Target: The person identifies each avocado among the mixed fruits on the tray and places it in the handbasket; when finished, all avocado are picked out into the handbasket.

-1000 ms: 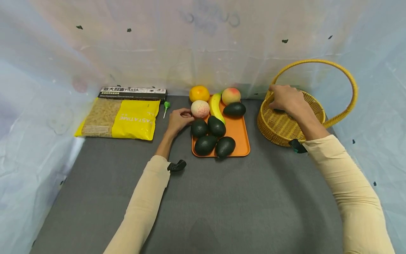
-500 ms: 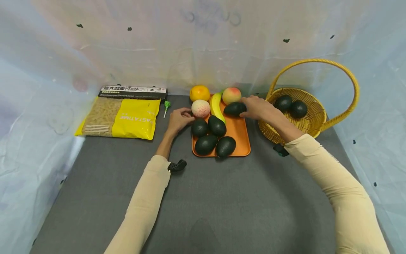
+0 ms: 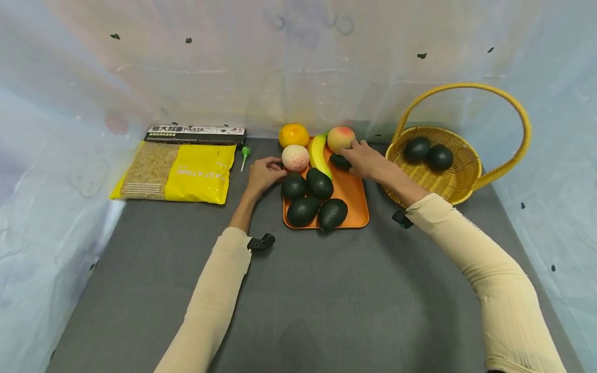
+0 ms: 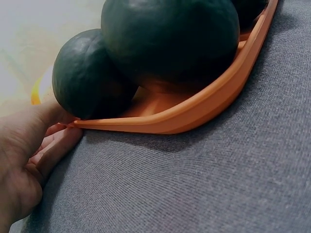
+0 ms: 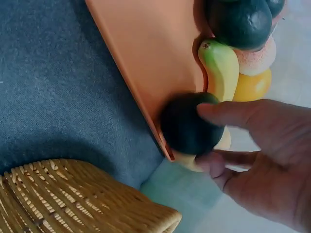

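My left hand (image 3: 264,177) is at the left rim of an orange tray (image 3: 353,204), and in the left wrist view its fingers (image 4: 60,145) pinch that rim (image 4: 170,121). Over the tray's far right part, my right hand (image 3: 367,161) grips a dark green avocado (image 5: 187,126) between thumb and fingers; the hand covers part of it in the head view. Several more avocados (image 3: 303,211) lie in the tray's near left part. A banana (image 3: 318,158), a pale speckled peach (image 3: 295,157), a red-yellow peach (image 3: 341,138) and an orange (image 3: 293,135) are toward the back.
A yellow wicker basket (image 3: 396,194) with a tall handle stands right of the tray, two avocados (image 3: 439,157) inside. At the left lie a yellow pasta bag (image 3: 200,173), a black-and-white pasta box (image 3: 196,135) and a green lollipop (image 3: 245,152). A plastic sheet hangs behind.
My right hand has come left from the basket to the tray and taken hold of the far right avocado. Two avocados now show in the basket. The left hand stays at the rim.
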The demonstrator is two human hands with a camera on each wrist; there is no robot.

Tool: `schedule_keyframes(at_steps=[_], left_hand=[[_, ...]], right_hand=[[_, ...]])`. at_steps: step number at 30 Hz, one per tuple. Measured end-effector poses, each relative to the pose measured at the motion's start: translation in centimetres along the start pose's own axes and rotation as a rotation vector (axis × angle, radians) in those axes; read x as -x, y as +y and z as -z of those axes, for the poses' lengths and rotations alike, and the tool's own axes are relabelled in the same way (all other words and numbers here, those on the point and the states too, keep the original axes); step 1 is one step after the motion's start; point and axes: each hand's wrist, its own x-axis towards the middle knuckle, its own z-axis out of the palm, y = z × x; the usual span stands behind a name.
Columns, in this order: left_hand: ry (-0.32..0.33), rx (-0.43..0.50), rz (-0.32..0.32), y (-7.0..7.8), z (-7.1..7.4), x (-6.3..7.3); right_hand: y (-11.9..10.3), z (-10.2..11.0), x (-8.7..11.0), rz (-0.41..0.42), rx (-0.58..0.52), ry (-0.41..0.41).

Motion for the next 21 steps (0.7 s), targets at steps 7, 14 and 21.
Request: schedule_keyframes(at_steps=[7,14,21], left_hand=[[-0.009,0.013,0.002,0.0,0.0,0.0],[-0.002,0.014,-0.004,-0.2,-0.1,-0.1],[-0.001,0.009,-0.014,-0.1,-0.2,-0.1]], right_hand=[[0.6,-0.1,0.0,-0.009,-0.028,0.0],[1.1,-0.5,-0.4,0.04,-0.074,-0.006],[0.9,-0.6,-0.4,0.06,-0.077,-0.016]])
